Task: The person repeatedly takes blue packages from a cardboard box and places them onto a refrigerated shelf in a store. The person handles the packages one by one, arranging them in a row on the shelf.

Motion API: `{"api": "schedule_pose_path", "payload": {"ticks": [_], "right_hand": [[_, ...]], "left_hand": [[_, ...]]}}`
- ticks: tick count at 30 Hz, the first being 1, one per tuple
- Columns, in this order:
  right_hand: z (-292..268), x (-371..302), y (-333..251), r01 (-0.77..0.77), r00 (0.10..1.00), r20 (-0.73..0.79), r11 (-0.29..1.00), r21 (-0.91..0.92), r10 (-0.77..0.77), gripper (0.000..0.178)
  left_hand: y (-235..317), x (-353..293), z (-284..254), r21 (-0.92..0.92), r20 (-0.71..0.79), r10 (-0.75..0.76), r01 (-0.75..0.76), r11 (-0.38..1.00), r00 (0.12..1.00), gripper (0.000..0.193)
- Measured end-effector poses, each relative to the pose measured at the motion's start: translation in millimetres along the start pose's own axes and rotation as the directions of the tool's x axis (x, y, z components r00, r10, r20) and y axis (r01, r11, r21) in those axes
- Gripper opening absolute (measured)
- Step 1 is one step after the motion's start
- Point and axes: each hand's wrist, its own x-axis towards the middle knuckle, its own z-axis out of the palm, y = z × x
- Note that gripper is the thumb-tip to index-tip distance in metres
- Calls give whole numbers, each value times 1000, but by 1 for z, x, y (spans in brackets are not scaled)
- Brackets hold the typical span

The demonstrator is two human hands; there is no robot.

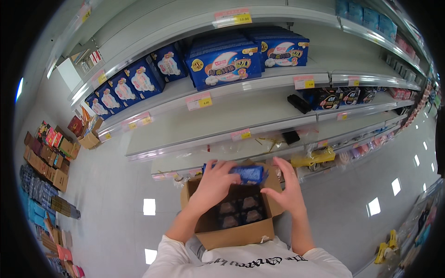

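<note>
Over an open cardboard box [238, 237] in front of me, my left hand [214, 182] is closed round a blue packet [251, 174]. The packet lies roughly level, and its left part is mostly covered by my fingers. My right hand [287, 187] is open beside the packet's right end, thumb and fingers spread apart, with a small gap to it. Inside the box, several dark packs [241, 211] with pinkish pictures stand in rows.
On the upper shelf [273, 82] stand rows of blue packs [225, 65]. The shelf below holds dark boxes [328, 98] and a black object [299, 104]. A lower shelf carries another black item [291, 137] and yellow packaging [313, 158]. Stacked cartons [60, 180] stand left on the floor.
</note>
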Motion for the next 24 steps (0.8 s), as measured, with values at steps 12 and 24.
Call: {"api": "schedule_pose_path", "payload": {"ticks": [12, 24], "right_hand": [[-86, 151, 31, 204, 759, -619, 977, -66, -201, 47], [-131, 311, 117, 153, 941, -285, 981, -119, -181, 40]], "left_hand": [[17, 118, -96, 118, -536, 379, -377, 918, 754, 80], [-96, 143, -63, -233, -750, -227, 72, 970, 621, 91]]}}
